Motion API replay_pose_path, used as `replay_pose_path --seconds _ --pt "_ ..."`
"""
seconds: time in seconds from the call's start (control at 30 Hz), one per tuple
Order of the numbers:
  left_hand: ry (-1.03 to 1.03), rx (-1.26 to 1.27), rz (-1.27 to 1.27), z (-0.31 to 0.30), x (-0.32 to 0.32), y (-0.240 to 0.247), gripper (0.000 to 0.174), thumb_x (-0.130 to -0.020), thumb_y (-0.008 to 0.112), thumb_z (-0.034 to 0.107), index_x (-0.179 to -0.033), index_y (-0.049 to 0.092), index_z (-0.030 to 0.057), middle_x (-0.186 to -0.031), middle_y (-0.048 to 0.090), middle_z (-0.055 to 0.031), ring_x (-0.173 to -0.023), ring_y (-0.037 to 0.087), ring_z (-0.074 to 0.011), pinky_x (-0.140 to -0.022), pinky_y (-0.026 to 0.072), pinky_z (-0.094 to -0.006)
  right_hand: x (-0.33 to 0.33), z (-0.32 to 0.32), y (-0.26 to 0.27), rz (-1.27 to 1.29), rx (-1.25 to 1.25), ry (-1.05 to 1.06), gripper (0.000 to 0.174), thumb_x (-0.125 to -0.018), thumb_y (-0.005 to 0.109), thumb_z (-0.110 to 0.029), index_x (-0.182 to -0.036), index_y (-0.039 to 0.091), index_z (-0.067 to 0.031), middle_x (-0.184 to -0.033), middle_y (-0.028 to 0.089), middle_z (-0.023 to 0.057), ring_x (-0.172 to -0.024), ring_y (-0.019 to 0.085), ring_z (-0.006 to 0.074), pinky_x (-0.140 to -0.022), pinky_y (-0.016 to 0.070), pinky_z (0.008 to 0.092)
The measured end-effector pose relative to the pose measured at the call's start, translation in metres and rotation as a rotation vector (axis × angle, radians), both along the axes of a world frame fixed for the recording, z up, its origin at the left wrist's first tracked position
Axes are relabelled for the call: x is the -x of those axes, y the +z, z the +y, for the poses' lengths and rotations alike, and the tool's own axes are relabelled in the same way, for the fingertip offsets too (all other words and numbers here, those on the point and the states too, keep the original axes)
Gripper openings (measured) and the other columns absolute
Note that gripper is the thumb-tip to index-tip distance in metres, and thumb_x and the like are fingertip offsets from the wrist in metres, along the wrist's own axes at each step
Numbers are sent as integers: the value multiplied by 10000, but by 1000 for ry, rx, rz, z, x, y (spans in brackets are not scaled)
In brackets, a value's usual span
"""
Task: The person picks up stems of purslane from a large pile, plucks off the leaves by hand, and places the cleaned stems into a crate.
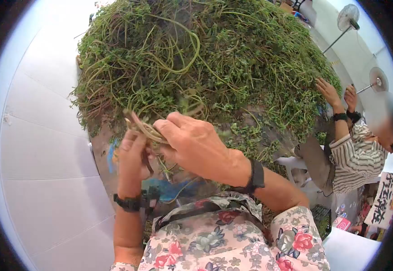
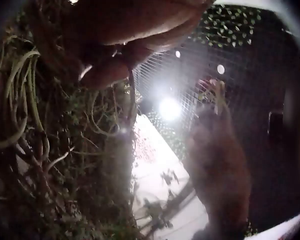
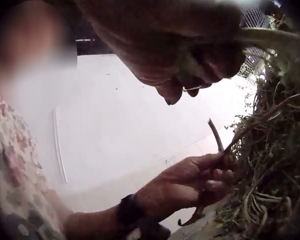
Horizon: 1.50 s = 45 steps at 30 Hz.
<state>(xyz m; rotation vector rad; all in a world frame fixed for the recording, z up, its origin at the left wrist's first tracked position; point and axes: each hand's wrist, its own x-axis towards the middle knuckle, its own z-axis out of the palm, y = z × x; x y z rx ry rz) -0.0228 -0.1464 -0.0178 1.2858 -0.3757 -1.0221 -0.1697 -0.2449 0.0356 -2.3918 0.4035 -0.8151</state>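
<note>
In the head view, my left hand (image 1: 133,158) pinches a few cut plant stems (image 1: 138,122) between thumb and fingers. My right hand (image 1: 196,142) grips stems just to the right of it, its fingers curled. A brown stem (image 3: 216,134) sticks up from the left hand in the right wrist view, where a thicker green stem (image 3: 270,37) runs out from the right hand. Seen from the left wrist, pale stems (image 2: 220,95) rise above the right hand. Directly beyond both hands lies a large heap of leafy green vines (image 1: 232,58).
A blue plastic sheet (image 1: 174,189) lies below the hands, near my lap. Along the left runs a white wall (image 1: 47,135). Another person in a striped shirt (image 1: 357,158) sits at the right of the heap, hands raised beside it. Two fans (image 1: 348,18) stand at the far right.
</note>
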Motion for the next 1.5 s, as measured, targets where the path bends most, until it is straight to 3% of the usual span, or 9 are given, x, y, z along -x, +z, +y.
replay_pose_path --seconds 0.53,0.73,0.83,0.97,1.17,1.3,1.37,1.43,1.5 --pt "49 -10 64 6 27 11 130 -899 513 214 -905 495 86 -617 449 45 -428 314 -14 -357 223 -167 2 4 -30 6 130 -13 131 -685 595 -94 -785 522 -49 -731 551 86 -727 545 263 -605 470 349" --pt "-247 8 246 27 30 28 166 -929 440 252 -876 466 97 -567 430 26 -379 307 -37 -338 209 -174 9 5 -40 -121 106 -72 117 -703 586 -69 -793 512 -57 -719 538 79 -714 545 268 -596 467 352" --pt "-416 415 202 24 33 38 180 -939 420 254 -885 468 89 -605 452 19 -410 335 -35 -338 219 -183 -3 0 -56 -157 51 -151 113 -721 576 -76 -808 505 -72 -698 532 74 -679 557 262 -560 465 349" --pt "-169 375 101 30 22 47 178 -938 430 279 -936 466 104 -614 404 33 -441 321 -42 -345 244 -181 37 -24 -45 58 122 -507 55 -828 513 -115 -841 477 -75 -687 546 118 -587 560 302 -471 440 379" --pt "91 -45 -84 42 15 -1 161 -907 512 268 -929 502 109 -665 432 30 -504 384 -43 -400 303 -182 140 -54 20 -393 -268 -754 138 -873 486 -138 -933 538 -26 -711 588 67 -608 557 196 -560 450 303" --pt "-76 -79 55 44 25 -22 108 -903 516 218 -920 508 111 -687 468 18 -530 422 -55 -428 335 -193 206 -48 48 -658 -155 -841 192 -889 505 -177 -959 543 -2 -775 579 61 -653 554 137 -598 449 266" --pt "-129 -77 -2 37 35 -26 111 -906 504 207 -911 499 96 -689 467 17 -542 420 -52 -435 338 -195 220 -39 55 -1045 -370 -770 184 -883 528 -179 -939 541 -5 -776 548 67 -607 493 129 -578 411 248" --pt "-196 -36 -55 19 45 -25 121 -909 496 208 -896 488 88 -681 457 23 -535 407 -48 -426 323 -189 240 -35 56 -1072 -291 -730 162 -879 540 -187 -891 523 -27 -717 502 34 -566 410 110 -533 359 230" --pt "-309 30 -213 0 46 -27 236 -914 475 209 -1071 491 34 -869 542 -41 -750 506 -105 -643 427 -243 257 -31 55 -1082 -361 -686 146 -881 537 -180 -866 501 -40 -691 475 20 -563 380 96 -518 337 228"
